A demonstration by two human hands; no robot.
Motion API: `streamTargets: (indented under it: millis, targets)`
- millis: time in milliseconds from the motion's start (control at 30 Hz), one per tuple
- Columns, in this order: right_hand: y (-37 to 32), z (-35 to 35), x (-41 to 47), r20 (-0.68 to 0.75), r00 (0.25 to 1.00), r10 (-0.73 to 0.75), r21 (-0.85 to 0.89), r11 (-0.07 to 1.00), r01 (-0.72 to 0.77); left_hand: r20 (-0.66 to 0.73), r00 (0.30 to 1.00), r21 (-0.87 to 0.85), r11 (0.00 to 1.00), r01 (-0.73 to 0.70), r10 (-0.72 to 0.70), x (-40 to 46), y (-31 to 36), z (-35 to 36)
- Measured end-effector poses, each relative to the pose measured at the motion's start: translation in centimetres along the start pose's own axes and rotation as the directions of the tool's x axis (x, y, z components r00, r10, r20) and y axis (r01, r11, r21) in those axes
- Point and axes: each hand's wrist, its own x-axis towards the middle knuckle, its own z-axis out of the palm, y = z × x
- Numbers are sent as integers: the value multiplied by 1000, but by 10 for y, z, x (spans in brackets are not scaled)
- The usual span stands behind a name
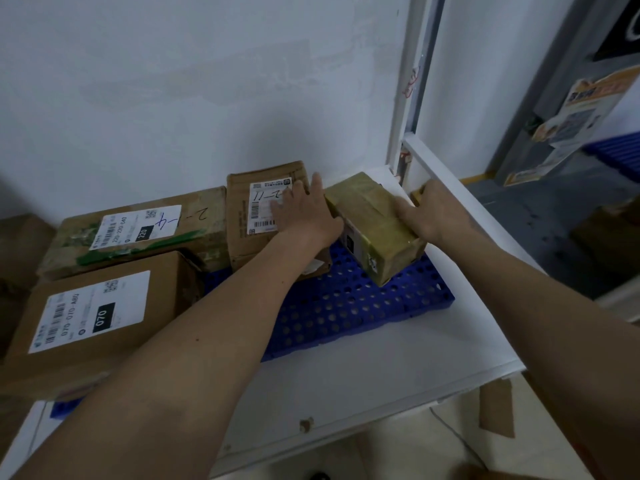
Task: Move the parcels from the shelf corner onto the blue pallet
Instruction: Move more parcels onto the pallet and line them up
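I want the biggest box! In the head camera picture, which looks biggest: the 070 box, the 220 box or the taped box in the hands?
1. 070 box, though it's nearest the camera.
2. 220 box.
3. Taped box, clearly smallest.

I see a pale wall (173, 81) with patchy paint behind a white shelf (363, 368). A white post (412, 81) stands at its corner. Right, grey floor (540, 216) and a poster (575, 112).
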Motion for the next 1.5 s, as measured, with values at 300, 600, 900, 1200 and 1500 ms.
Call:
streamTargets:
  millis: [300, 600, 900, 1200, 1500]
  targets:
    - [-42, 13, -26, 330, 939, -98, -209, 962, 174, 19, 981, 37, 981, 191, -192, -23, -25, 0]
    - [-35, 2, -33, 317, 947, -41, -153, 984, 94, 189, 981, 166, 986, 19, -50, -32, -37, -11]
    - [-22, -38, -60, 290, 945, -153, -262, 937, 232, 58, 998, 173, 984, -29, 19, -37, -35, -1]
    - [-27, -76, -83, 509, 818, -268, -356, 799, 484, -289, 956, -276, 961, -34, -49, -95, -56, -2]
    - [-87, -33, -119, 659, 639, -397, -310, 631, 711, -427, 883, -23, 978, 205, -195, -127, -113, -29]
